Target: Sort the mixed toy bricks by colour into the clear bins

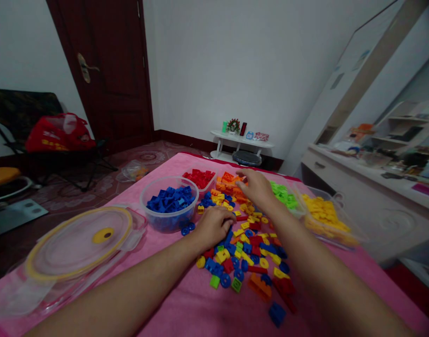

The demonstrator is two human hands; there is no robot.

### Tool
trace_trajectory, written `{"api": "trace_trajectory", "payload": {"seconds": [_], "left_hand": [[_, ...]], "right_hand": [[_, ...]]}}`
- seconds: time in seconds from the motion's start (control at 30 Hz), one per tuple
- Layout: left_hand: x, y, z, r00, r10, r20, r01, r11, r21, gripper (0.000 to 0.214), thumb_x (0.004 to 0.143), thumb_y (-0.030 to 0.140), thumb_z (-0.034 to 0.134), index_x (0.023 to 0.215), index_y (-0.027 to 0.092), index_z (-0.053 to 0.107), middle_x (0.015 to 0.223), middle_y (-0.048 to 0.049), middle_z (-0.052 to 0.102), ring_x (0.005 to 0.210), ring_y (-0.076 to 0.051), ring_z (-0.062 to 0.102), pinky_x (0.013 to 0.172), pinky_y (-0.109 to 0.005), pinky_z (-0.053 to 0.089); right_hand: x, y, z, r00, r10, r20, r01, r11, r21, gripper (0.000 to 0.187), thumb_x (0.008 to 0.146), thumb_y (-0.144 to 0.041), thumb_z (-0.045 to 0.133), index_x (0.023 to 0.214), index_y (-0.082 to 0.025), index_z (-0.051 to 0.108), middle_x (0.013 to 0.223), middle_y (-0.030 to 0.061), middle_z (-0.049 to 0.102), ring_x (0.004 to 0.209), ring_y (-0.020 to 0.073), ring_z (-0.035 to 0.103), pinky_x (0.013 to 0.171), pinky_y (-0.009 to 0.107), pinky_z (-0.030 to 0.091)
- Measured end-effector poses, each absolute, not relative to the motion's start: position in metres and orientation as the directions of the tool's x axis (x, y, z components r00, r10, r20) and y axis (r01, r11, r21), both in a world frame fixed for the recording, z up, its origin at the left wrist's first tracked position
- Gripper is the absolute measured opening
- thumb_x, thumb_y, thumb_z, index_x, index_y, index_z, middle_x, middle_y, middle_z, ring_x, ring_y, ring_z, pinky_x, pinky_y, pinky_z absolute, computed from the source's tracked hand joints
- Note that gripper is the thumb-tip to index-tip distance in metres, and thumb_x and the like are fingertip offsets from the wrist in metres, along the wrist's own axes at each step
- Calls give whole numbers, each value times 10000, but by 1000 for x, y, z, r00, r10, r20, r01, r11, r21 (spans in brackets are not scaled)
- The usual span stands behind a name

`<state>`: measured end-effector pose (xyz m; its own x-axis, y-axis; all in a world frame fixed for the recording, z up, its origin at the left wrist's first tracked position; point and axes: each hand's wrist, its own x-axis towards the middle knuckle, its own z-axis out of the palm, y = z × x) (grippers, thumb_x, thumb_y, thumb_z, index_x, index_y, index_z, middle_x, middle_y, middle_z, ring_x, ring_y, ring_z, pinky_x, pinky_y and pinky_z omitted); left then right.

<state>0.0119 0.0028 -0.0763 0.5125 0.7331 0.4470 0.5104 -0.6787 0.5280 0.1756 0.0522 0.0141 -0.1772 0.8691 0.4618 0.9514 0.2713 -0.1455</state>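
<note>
My left hand (214, 227) rests low over the near-left part of a loose pile of mixed toy building bricks (247, 255), its fingers curled down and drawn together. Whatever they hold is hidden. Farther forward, my right hand (257, 187) reaches over the orange bricks (228, 179), thumb and forefinger apart with nothing visible between them. Blue bricks (172, 200) fill a round clear tub (168, 222) left of my hands. Behind it sit red bricks (199, 178) in a clear box. Green bricks (283, 195) and yellow bricks (323, 215) lie in containers to the right.
A pink cloth (186, 304) covers the table. Clear lids with a yellow ring (83, 243) lie at the left. Beyond are a low white stand (240, 139), a dark door (102, 70), a red bag (60, 133) on a chair, and a white dresser (368, 196) at the right.
</note>
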Motion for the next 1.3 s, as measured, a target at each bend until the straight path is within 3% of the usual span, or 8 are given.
{"api": "trace_trajectory", "payload": {"seconds": [0.13, 0.3, 0.43, 0.53, 0.63, 0.73, 1.07, 1.3], "left_hand": [[12, 8, -70, 362, 795, 487, 612, -596, 519, 359, 824, 192, 524, 1167, 188, 629, 1214, -86, 595, 1158, -219, 499, 1020, -347, 369], [16, 19, -65, 324, 882, 342, 761, -458, 459, 491, 888, 267, 434, 1351, 104, 446, 1362, -176, 451, 1274, -275, 403, 1055, -403, 334], [16, 22, -68, 440, 839, 320, 783, -533, 321, 389, 871, 303, 476, 1222, 167, 573, 1216, -133, 539, 1141, -265, 492, 986, -395, 383], [12, 23, -69, 476, 797, 372, 753, -588, 296, 299, 864, 276, 492, 1110, 200, 642, 1115, -103, 572, 1061, -241, 512, 927, -368, 408], [11, 22, -69, 508, 759, 408, 693, -641, 329, 227, 853, 205, 488, 957, 215, 689, 1026, -74, 598, 1008, -214, 517, 871, -322, 418], [11, 17, -68, 544, 728, 416, 640, -681, 355, 186, 814, 156, 508, 822, 216, 684, 936, -53, 612, 961, -204, 527, 827, -302, 419], [9, 12, -64, 615, 670, 416, 501, -739, 450, 242, 690, 27, 471, 711, 181, 656, 812, -30, 643, 871, -166, 578, 828, -260, 428], [-2, 11, -42, 606, 718, 341, 580, -693, 428, 220, 715, 95, 532, 823, 198, 693, 889, -28, 680, 867, -169, 599, 760, -242, 432]], "right_hand": [[176, 18, 0, -206, 901, 381, 936, 295, -192, 221, 808, -279, 552, 961, -229, 704, 1009, 30, 708, 882, 181, 636, 776, 279, 454], [193, 5, -20, -147, 949, 279, 932, 228, -282, 234, 798, -256, 557, 970, -213, 709, 975, 32, 714, 888, 175, 639, 812, 272, 450], [197, 8, -37, -206, 949, 239, 927, 268, -263, 335, 806, -243, 558, 1122, -186, 656, 1137, 79, 660, 1049, 193, 586, 913, 290, 407], [193, 6, -44, -311, 934, 173, 918, 343, -200, 404, 758, -224, 612, 1158, -167, 634, 1164, 104, 628, 1090, 211, 548, 943, 303, 379], [188, 2, -41, -318, 940, 124, 924, 336, -180, 365, 720, -190, 619, 1080, -174, 675, 1106, 96, 637, 1029, 209, 560, 892, 293, 394], [190, 0, -31, -276, 960, 54, 919, 280, -277, 319, 723, -149, 555, 1004, -191, 701, 966, 54, 686, 872, 170, 609, 756, 247, 424], [208, -8, -10, -221, 970, -106, 954, 192, -232, 270, 650, -121, 566, 837, -234, 726, 816, 2, 713, 708, 142, 619, 582, 213, 384], [197, -7, -26, -299, 953, -57, 945, 287, -160, 328, 728, -119, 542, 967, -259, 719, 1007, 32, 707, 938, 184, 629, 757, 244, 416]]}}
